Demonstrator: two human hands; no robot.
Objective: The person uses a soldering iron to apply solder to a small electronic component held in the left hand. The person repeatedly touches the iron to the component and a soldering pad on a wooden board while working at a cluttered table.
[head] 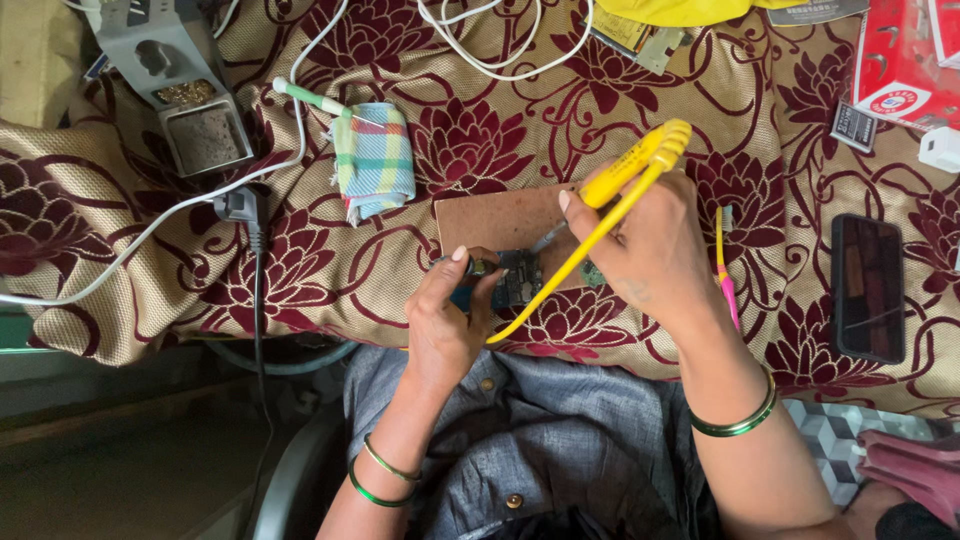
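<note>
Maroon-flowered cloth (pixel 300 270) covers the desk, with a brown board (pixel 500 218) at its middle. On the board's near edge lies a small circuit board (pixel 515 280). Her right hand (pixel 650 250) grips a yellow soldering iron (pixel 625 180), its tip hidden near the circuit board. Her left hand (pixel 445 320) pinches the circuit board's left edge. A slip could likely burn fingers or scorch cloth; the yellow cord (pixel 560 280) crossing the work might snag.

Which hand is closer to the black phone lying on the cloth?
The right hand. It holds the yellow soldering iron a little way left of the black phone. The left hand is farther left, holding the small circuit board.
</note>
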